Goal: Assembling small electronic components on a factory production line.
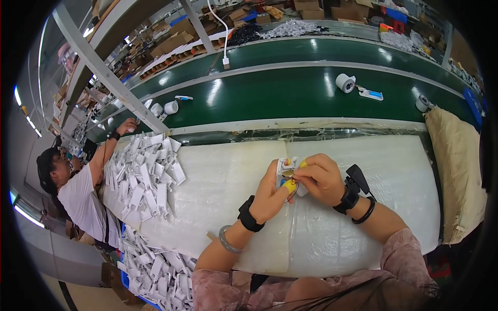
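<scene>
Over the middle of the padded table, my left hand point(270, 194) is closed round a small white plastic housing point(281, 167). Thin red and dark wires and a bit of blue show at its lower part. My right hand point(322, 180) meets it from the right, thumb and fingertips pinched together at the housing's inner side. What those fingertips hold is too small and covered to make out. Yellow finger covers sit on some of my fingertips. A small tan piece point(287, 174) shows between the two hands.
White plastic casings point(150, 173) are heaped at the table's left, above a blue bin point(124, 277) of more. Beyond runs a green conveyor point(270, 93) carrying a white cylinder point(345, 83) and blue-white part point(370, 94). A co-worker point(85, 186) reaches there. A cable point(225, 52) hangs overhead.
</scene>
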Demonstrator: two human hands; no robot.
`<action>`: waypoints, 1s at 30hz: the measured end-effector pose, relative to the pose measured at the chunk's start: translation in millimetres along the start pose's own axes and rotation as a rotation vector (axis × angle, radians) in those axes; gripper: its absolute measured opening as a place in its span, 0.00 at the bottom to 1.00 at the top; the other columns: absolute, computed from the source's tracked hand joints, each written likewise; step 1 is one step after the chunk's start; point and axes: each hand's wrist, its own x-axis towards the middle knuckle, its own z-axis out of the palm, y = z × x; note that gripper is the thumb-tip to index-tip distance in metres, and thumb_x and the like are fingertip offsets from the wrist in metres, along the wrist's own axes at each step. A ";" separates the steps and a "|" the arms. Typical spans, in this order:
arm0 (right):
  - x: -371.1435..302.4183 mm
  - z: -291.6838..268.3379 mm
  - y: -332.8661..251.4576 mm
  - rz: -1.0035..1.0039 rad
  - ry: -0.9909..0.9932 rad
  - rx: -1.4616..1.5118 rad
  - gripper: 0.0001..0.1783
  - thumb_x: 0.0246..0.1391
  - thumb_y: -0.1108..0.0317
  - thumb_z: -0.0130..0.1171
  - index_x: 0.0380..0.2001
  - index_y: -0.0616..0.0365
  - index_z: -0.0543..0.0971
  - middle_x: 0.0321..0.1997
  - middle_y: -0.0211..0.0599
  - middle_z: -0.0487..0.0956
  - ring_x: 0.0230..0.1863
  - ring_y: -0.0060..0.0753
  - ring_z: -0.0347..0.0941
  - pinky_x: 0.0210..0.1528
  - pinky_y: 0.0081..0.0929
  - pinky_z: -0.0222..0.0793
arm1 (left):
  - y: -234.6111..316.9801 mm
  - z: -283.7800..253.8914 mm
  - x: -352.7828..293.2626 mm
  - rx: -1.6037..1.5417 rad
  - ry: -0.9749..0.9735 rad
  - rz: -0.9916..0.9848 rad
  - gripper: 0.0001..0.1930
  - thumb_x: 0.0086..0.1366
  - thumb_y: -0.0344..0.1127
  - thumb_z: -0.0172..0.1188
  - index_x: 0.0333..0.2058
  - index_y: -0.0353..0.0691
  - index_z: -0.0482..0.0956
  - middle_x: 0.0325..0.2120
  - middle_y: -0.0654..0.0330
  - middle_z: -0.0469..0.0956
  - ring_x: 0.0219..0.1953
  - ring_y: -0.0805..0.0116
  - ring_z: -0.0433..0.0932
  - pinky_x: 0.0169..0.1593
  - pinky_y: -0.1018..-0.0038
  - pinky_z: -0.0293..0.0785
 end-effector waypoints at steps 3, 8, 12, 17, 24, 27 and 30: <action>0.3 0.0 -0.9 0.010 0.003 0.003 0.11 0.39 0.74 0.69 0.30 0.53 0.81 0.31 0.36 0.75 0.32 0.39 0.72 0.32 0.32 0.68 | 1.1 -0.3 -0.1 0.016 0.004 0.002 0.23 0.62 0.23 0.46 0.56 0.39 0.57 0.37 0.61 0.70 0.30 0.80 0.70 0.29 0.80 0.73; -1.4 0.4 0.6 0.000 0.003 -0.010 0.11 0.39 0.74 0.69 0.30 0.53 0.81 0.32 0.36 0.75 0.32 0.39 0.72 0.32 0.32 0.68 | 3.4 0.2 0.1 0.039 0.005 -0.018 0.23 0.62 0.23 0.46 0.56 0.39 0.58 0.38 0.61 0.70 0.31 0.80 0.70 0.29 0.81 0.73; 0.9 -2.7 0.2 -0.034 -0.022 -0.017 0.14 0.36 0.79 0.69 0.31 0.56 0.80 0.32 0.38 0.75 0.31 0.37 0.72 0.31 0.29 0.67 | 3.7 0.3 0.0 0.086 0.012 -0.032 0.25 0.60 0.22 0.42 0.57 0.37 0.56 0.37 0.59 0.70 0.30 0.75 0.70 0.32 0.75 0.74; 0.8 -2.3 1.0 -0.035 -0.024 -0.013 0.14 0.37 0.79 0.69 0.31 0.56 0.80 0.32 0.38 0.75 0.31 0.38 0.73 0.32 0.29 0.68 | 4.0 -0.1 -0.4 0.085 0.009 -0.035 0.25 0.60 0.21 0.42 0.57 0.38 0.56 0.38 0.59 0.70 0.31 0.75 0.71 0.32 0.75 0.74; 1.2 -2.8 0.1 -0.007 -0.036 -0.006 0.13 0.38 0.80 0.68 0.31 0.57 0.80 0.33 0.39 0.76 0.32 0.39 0.73 0.33 0.30 0.69 | 1.9 -2.9 -1.9 0.050 -0.001 -0.015 0.24 0.62 0.25 0.46 0.58 0.37 0.57 0.38 0.59 0.71 0.30 0.77 0.71 0.29 0.78 0.73; 2.3 -3.5 -0.3 0.007 -0.058 0.011 0.13 0.38 0.80 0.67 0.31 0.57 0.79 0.33 0.40 0.76 0.33 0.40 0.73 0.33 0.30 0.69 | 4.0 -2.5 -2.4 0.054 -0.020 0.009 0.24 0.65 0.28 0.48 0.60 0.37 0.56 0.36 0.60 0.71 0.28 0.78 0.70 0.27 0.80 0.72; 3.2 -3.7 -2.7 0.018 -0.055 0.012 0.13 0.39 0.79 0.67 0.31 0.57 0.79 0.33 0.40 0.76 0.33 0.41 0.73 0.34 0.30 0.69 | 2.8 -0.5 -2.8 0.135 -0.010 0.029 0.25 0.68 0.32 0.48 0.62 0.38 0.54 0.34 0.60 0.71 0.26 0.77 0.70 0.27 0.78 0.72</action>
